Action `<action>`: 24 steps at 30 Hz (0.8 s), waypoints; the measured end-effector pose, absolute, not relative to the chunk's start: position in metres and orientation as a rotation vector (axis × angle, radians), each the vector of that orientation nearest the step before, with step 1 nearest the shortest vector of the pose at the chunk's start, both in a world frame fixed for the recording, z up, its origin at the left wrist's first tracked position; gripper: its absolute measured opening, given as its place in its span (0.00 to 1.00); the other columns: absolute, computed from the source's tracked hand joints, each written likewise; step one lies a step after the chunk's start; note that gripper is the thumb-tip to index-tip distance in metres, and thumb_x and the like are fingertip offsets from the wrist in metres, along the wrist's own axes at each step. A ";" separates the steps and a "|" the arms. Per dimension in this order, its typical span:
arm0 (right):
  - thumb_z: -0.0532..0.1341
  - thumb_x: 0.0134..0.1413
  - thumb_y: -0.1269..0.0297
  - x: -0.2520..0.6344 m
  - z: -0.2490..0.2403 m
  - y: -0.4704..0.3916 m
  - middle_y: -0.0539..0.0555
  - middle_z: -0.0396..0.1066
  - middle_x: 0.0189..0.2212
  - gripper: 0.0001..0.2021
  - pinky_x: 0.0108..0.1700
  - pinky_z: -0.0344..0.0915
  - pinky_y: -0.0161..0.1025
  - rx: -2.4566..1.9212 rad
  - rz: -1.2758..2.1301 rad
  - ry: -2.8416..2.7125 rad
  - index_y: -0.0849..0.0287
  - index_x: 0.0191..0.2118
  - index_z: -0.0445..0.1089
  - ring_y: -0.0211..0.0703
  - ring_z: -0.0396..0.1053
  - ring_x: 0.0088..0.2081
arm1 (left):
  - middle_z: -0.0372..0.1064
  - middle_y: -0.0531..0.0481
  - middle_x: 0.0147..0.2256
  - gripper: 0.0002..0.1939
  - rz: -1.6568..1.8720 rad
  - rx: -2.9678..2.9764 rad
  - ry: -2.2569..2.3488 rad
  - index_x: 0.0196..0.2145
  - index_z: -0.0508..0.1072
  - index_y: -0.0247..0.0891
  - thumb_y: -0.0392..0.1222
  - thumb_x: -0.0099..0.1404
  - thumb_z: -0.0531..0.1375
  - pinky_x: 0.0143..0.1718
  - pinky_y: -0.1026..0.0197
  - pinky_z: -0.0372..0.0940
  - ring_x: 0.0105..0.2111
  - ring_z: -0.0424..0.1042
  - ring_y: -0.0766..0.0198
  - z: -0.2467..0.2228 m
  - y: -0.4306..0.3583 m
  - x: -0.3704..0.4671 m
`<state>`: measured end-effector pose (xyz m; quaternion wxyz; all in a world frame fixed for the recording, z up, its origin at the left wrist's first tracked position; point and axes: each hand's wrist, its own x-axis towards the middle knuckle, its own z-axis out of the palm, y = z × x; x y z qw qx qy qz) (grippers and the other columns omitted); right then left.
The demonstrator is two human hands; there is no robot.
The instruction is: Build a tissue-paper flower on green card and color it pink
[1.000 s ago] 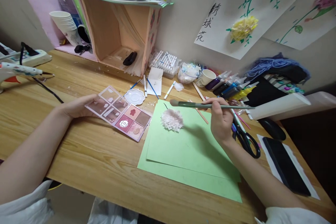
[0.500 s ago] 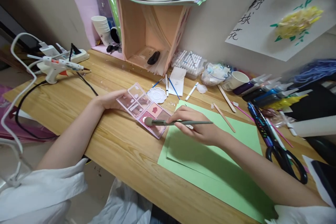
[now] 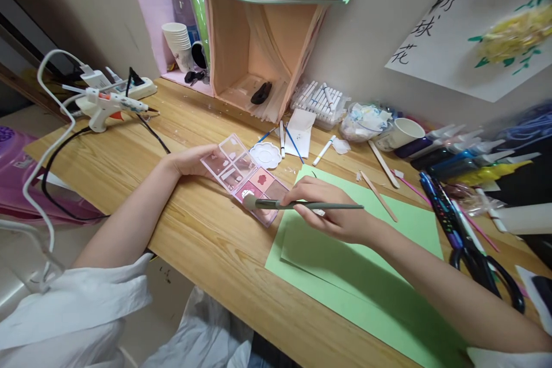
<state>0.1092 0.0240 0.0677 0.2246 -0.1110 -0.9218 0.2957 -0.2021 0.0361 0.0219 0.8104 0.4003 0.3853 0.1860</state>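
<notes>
The wooden bench carries the green sheets, which extend beneath the right hand. The open palette is located left of the sheets. Fingers of the left hand grasp its lid; contact between palette and bench cannot be determined. Right-hand fingers clench the brush by its handle, bristles at the palette's pans, left of those fingers.

On the counter before me, paper sheets lie right of the makeup palette in my left grip, scissors farther right. Behind the palette sits a dish; behind that, the box, stacked cups left of it. A glue gun lies far left.
</notes>
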 end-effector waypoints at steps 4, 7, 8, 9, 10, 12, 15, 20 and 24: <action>0.52 0.61 0.65 0.122 0.068 0.024 0.53 0.72 0.30 0.09 0.36 0.66 0.37 -0.687 1.108 -2.145 0.59 0.37 0.69 0.40 0.70 0.33 | 0.74 0.41 0.41 0.28 0.409 0.862 0.826 0.54 0.63 0.25 0.43 0.58 0.49 0.50 0.47 0.60 0.43 0.70 0.48 0.022 0.036 -0.202; 0.52 0.60 0.63 0.137 0.065 0.033 0.51 0.69 0.22 0.12 0.29 0.66 0.35 -0.980 1.344 -1.609 0.60 0.32 0.69 0.38 0.68 0.26 | 0.74 0.39 0.42 0.29 0.405 0.872 0.803 0.56 0.58 0.21 0.42 0.60 0.46 0.51 0.50 0.59 0.43 0.71 0.51 0.021 0.037 -0.204; 0.52 0.59 0.63 0.143 0.064 0.037 0.50 0.68 0.19 0.12 0.26 0.64 0.34 -1.035 1.407 -1.475 0.61 0.30 0.69 0.37 0.67 0.23 | 0.73 0.38 0.43 0.29 0.404 0.876 0.803 0.56 0.58 0.21 0.42 0.61 0.46 0.51 0.51 0.58 0.43 0.71 0.51 0.020 0.037 -0.205; 0.52 0.58 0.63 0.148 0.062 0.041 0.50 0.66 0.17 0.12 0.23 0.62 0.32 -1.077 1.458 -1.370 0.61 0.28 0.68 0.36 0.65 0.21 | 0.73 0.38 0.43 0.30 0.402 0.880 0.806 0.56 0.58 0.20 0.42 0.61 0.46 0.51 0.52 0.58 0.43 0.70 0.51 0.020 0.037 -0.206; 0.52 0.57 0.63 0.154 0.060 0.046 0.50 0.65 0.16 0.12 0.20 0.61 0.31 -1.108 1.496 -1.291 0.61 0.27 0.68 0.35 0.63 0.19 | 0.73 0.37 0.44 0.30 0.399 0.884 0.809 0.56 0.58 0.20 0.43 0.61 0.46 0.51 0.52 0.58 0.43 0.70 0.51 0.020 0.037 -0.206; 0.52 0.56 0.64 0.165 0.056 0.055 0.50 0.64 0.16 0.12 0.18 0.58 0.30 -1.146 1.518 -1.206 0.61 0.26 0.67 0.34 0.62 0.18 | 0.73 0.37 0.44 0.30 0.390 0.884 0.812 0.57 0.57 0.20 0.43 0.61 0.45 0.51 0.53 0.58 0.43 0.70 0.51 0.020 0.038 -0.207; 0.52 0.56 0.65 0.180 0.056 0.064 0.50 0.65 0.17 0.11 0.19 0.58 0.31 -1.147 1.390 -1.267 0.61 0.26 0.68 0.34 0.62 0.19 | 0.73 0.40 0.43 0.31 0.391 0.870 0.806 0.58 0.56 0.21 0.42 0.61 0.45 0.50 0.53 0.60 0.43 0.71 0.52 0.019 0.038 -0.207; 0.51 0.60 0.63 0.190 0.075 0.064 0.51 0.68 0.24 0.10 0.28 0.61 0.35 -0.992 0.841 -1.922 0.58 0.32 0.68 0.38 0.67 0.26 | 0.74 0.43 0.42 0.33 0.397 0.874 0.826 0.59 0.53 0.22 0.44 0.59 0.47 0.48 0.54 0.61 0.41 0.72 0.53 0.018 0.040 -0.208; 0.51 0.61 0.65 0.185 0.090 0.061 0.53 0.69 0.28 0.09 0.31 0.62 0.37 -0.834 0.546 -2.516 0.58 0.35 0.67 0.40 0.67 0.29 | 0.73 0.42 0.44 0.33 0.387 0.870 0.851 0.59 0.53 0.23 0.44 0.59 0.48 0.49 0.53 0.61 0.43 0.70 0.51 0.017 0.041 -0.209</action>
